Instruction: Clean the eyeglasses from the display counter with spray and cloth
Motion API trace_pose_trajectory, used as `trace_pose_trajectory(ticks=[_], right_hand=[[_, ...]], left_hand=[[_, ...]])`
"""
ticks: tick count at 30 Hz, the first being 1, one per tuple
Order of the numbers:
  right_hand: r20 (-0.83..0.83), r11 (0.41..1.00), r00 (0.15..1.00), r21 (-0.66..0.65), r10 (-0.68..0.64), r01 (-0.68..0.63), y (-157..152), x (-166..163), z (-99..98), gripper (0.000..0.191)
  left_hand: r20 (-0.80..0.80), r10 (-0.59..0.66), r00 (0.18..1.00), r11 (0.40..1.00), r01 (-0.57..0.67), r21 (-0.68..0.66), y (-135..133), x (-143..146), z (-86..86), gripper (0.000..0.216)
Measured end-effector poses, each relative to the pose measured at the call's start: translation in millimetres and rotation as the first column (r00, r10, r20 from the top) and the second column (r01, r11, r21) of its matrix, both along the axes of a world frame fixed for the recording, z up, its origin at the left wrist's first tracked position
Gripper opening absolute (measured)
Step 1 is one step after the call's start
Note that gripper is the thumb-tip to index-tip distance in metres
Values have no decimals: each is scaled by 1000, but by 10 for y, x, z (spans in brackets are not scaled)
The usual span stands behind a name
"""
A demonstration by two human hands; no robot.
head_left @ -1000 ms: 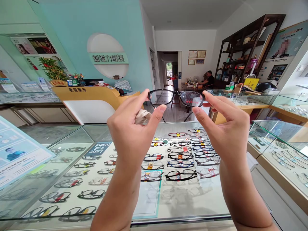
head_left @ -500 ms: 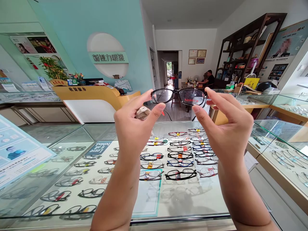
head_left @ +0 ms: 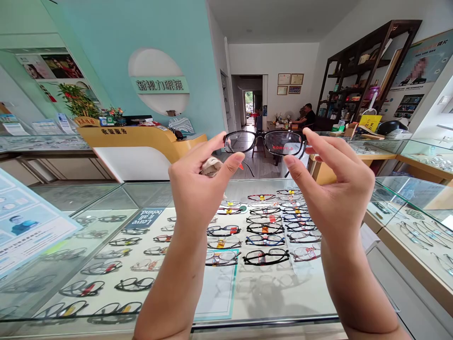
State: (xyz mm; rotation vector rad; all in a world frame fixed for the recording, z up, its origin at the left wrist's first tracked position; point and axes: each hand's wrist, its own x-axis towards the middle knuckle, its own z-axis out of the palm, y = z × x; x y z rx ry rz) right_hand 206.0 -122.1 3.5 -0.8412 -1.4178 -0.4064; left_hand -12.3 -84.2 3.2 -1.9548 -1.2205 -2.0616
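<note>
Head view, glasses: a black-framed pair of glasses (head_left: 264, 142) is held up in the air at eye level, above the glass worktop (head_left: 269, 302), lenses facing the camera and temples hanging open behind.
Head view, left hand: the left hand (head_left: 198, 189) pinches the frame's left end between thumb and forefinger; a crumpled beige cloth (head_left: 211, 167) is tucked in the same grasp, apparently against the palm, though it is partly hidden.
Head view, right hand: the right hand (head_left: 334, 189) pinches the frame's right end between thumb and forefinger, the other fingers spread loose.
Head view, change: compared with a second ago the glasses sit slightly higher and further right, and in the last half second they have scarcely moved; both grips are unchanged, so the pair is being held steady for a look.
Head view, surroundings: rows of display frames (head_left: 265, 229) lie under the worktop's glass, well below the hands; a seated person (head_left: 307, 116) is far off at the back.
</note>
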Motion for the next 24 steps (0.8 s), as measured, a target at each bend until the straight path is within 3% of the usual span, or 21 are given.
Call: trace_pose_trajectory(ticks=[14,24], right_hand=[[-75,977,985,-135,157,-166,207,-1,-15,40],[-96,961,981,-202,171,-188,255,-7,-40,38]], left_hand=[[-4,233,972,955,-228,191,-136,81,27,41],[45,132,990,955,-140,263,-132,75,33,40]])
